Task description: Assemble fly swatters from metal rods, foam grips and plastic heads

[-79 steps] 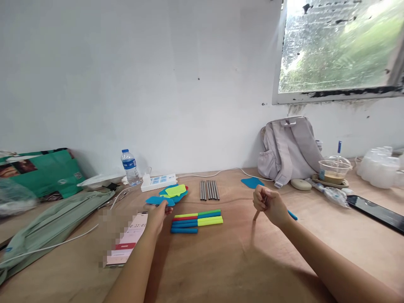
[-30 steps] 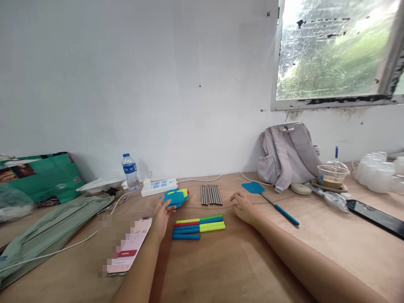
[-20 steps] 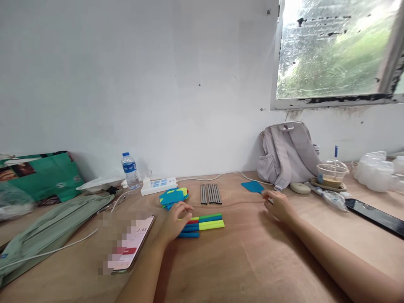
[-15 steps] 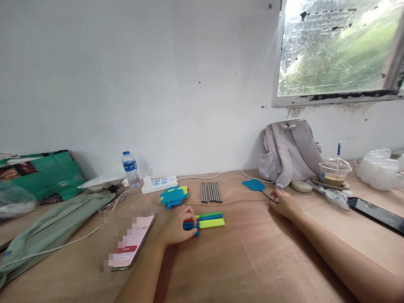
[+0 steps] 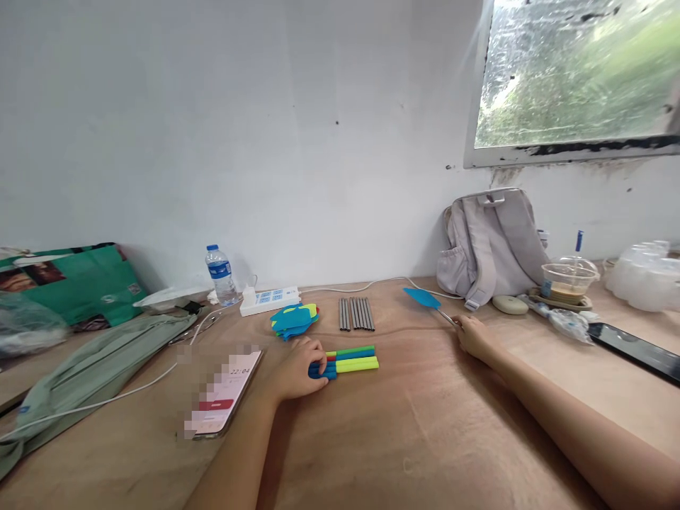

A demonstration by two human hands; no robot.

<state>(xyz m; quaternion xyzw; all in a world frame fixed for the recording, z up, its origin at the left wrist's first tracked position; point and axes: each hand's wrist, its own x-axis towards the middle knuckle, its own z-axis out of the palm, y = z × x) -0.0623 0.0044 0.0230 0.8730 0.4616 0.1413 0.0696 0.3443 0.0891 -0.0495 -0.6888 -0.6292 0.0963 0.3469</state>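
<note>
My left hand (image 5: 298,370) is curled over the left ends of a row of coloured tubes (image 5: 355,365), green, blue and yellow, with its thumb against a blue one. The fingers hide part of the row. In my right hand (image 5: 474,336) is the end of a thin metal rod that carries a flat blue head, like a small fly swatter (image 5: 423,297). The head is tilted and points back and left. Between the hands, farther back, several short metal rods (image 5: 356,314) lie side by side. A pile of flat blue, yellow and red heads (image 5: 294,321) lies behind my left hand.
A phone (image 5: 229,392) and a green-grey cloth bag (image 5: 106,379) lie left. A power strip (image 5: 270,299) and water bottle (image 5: 221,275) stand near the wall. At right are a backpack (image 5: 491,248), a drink cup (image 5: 568,278) and a dark phone (image 5: 635,350).
The right hand has tipped the fly swatter, so its head now shows narrower and more of its rod is visible. The left hand stays at the tubes. The view has shifted slightly.
</note>
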